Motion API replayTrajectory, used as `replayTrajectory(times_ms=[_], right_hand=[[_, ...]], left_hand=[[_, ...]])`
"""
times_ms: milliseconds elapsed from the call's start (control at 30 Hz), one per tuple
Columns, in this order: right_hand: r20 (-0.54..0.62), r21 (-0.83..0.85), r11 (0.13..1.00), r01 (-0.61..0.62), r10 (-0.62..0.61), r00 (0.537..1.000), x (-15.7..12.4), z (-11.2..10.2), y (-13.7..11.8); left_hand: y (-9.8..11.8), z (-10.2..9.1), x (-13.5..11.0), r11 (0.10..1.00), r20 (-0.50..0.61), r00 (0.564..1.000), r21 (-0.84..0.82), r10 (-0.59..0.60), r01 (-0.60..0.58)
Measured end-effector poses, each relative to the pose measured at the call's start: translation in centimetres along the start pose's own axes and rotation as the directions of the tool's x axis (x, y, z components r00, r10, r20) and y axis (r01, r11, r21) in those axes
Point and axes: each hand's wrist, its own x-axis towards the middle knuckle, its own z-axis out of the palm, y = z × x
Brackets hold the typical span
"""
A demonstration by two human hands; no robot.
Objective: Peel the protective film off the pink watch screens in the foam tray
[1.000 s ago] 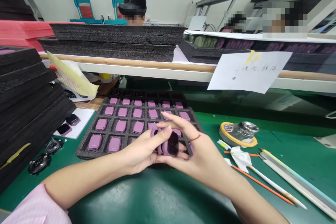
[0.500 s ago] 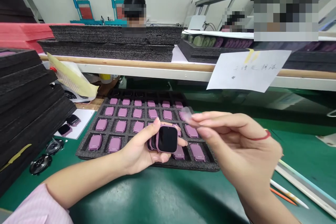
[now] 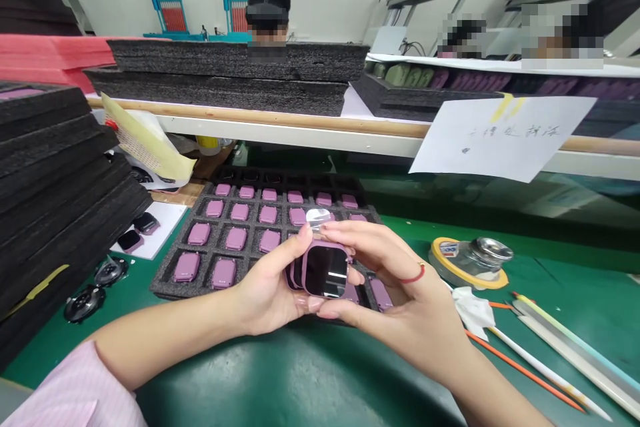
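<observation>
Closing in since the earlier frame, our right hand [image 3: 395, 287] is bringing a clear film [image 3: 318, 215] back toward the watch [image 3: 326, 271], pinching it in its fingertips [image 3: 326, 228] just above the top edge. In the head view, our left hand [image 3: 265, 287] is gripping the watch upright, wrapped round its pink case [image 3: 330, 245], so the dark screen [image 3: 324, 272] is facing us for the film. Behind our hands, the foam tray [image 3: 163, 287] is keeping more watches [image 3: 236, 238] apart in separate pockets.
</observation>
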Motion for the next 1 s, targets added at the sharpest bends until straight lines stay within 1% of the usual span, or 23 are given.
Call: replayTrajectory(times_ms=[133, 200, 233, 267, 300, 333, 367, 400, 433, 467, 500, 567, 633, 667, 733, 833, 867, 933, 1000], right_hand=[[0.025, -0.055, 0.998, 0.021, -0.02, 0.999, 0.0, -0.2, -0.2], [0.037, -0.005, 1.0, 0.016, -0.016, 0.999, 0.0, -0.3, -0.4], [0.006, 0.05, 0.999, 0.01, -0.01, 1.0, 0.0, -0.4, -0.6], [-0.058, 0.103, 0.995, -0.001, 0.007, 0.998, 0.0, -0.5, -0.7], [-0.153, 0.132, 0.991, -0.003, 0.024, 0.988, -0.1, -0.6, -0.8], [-0.257, 0.119, 0.993, 0.013, 0.019, 0.966, -0.1, -0.8, -1.0], [-0.339, 0.061, 0.998, 0.034, -0.011, 0.941, -0.3, -1.0, -1.1], [-0.373, -0.026, 0.998, 0.056, -0.061, 0.926, -0.4, -1.3, -1.2], [-0.359, -0.122, 0.989, 0.085, -0.124, 0.925, -0.7, -1.5, -1.3], [-0.304, -0.197, 0.972, 0.124, -0.181, 0.935, -0.9, -1.7, -1.3], [-0.221, -0.234, 0.958, 0.165, -0.218, 0.951, -1.2, -2.0, -1.3], [-0.062, -0.225, 0.95, 0.217, -0.237, 0.97, -1.6, -2.2, -1.3], [0.026, -0.193, 0.948, 0.251, -0.251, 0.968, -2.0, -2.2, -1.4], [0.048, -0.184, 0.948, 0.26, -0.255, 0.966, -2.1, -2.1, -1.5], [0.028, -0.178, 0.951, 0.252, -0.251, 0.968, -2.3, -1.8, -1.8], [-0.014, -0.151, 0.972, 0.182, -0.186, 0.982, -2.3, -1.5, -2.2], [0.0, -0.155, 0.974, 0.168, -0.17, 0.985, -2.2, -1.5, -2.3], [0.052, -0.207, 0.956, 0.209, -0.203, 0.978, -1.8, -1.4, -2.4], [0.057, -0.318, 0.899, 0.301, -0.298, 0.953, -1.1, -1.3, -2.3]], left_hand=[[-0.1, -0.1, 0.0, 1.0, 0.024, 1.0, -0.002, 0.013, -0.013], [-0.1, -0.2, 0.0, 0.999, 0.033, 0.999, -0.026, 0.023, -0.022], [-0.1, -0.2, 0.0, 0.999, 0.041, 0.999, -0.041, 0.03, -0.029], [-0.1, -0.2, 0.0, 0.998, 0.05, 0.998, -0.052, 0.038, -0.035], [-0.1, -0.2, 0.0, 0.997, 0.058, 0.997, -0.058, 0.044, -0.041], [-0.1, -0.2, 0.0, 0.997, 0.064, 0.997, -0.059, 0.046, -0.042], [-0.1, -0.1, -0.1, 0.997, 0.066, 0.997, -0.058, 0.046, -0.042], [-0.1, -0.1, -0.1, 0.998, 0.063, 0.997, -0.058, 0.044, -0.041], [-0.1, 0.0, -0.1, 0.998, 0.055, 0.998, -0.058, 0.043, -0.04], [0.0, 0.1, -0.1, 0.997, 0.044, 0.998, -0.062, 0.043, -0.04], [0.0, 0.2, -0.1, 0.997, 0.034, 0.998, -0.068, 0.045, -0.042], [0.1, 0.3, -0.1, 0.996, 0.013, 0.999, -0.076, 0.046, -0.045], [0.1, 0.3, -0.1, 0.996, 0.0, 0.999, -0.078, 0.039, -0.039], [0.0, 0.3, -0.2, 0.997, -0.002, 0.999, -0.075, 0.034, -0.034], [0.0, 0.2, -0.2, 0.997, -0.004, 1.0, -0.07, 0.029, -0.029], [-0.2, 0.0, -0.4, 0.997, -0.009, 1.0, -0.066, 0.029, -0.03], [-0.3, 0.0, -0.4, 0.997, -0.016, 1.0, -0.066, 0.026, -0.027], [-0.4, 0.0, -0.4, 0.998, -0.033, 0.999, -0.063, 0.026, -0.028], [-0.4, 0.1, -0.4, 0.998, -0.055, 0.998, -0.044, 0.042, -0.045]])
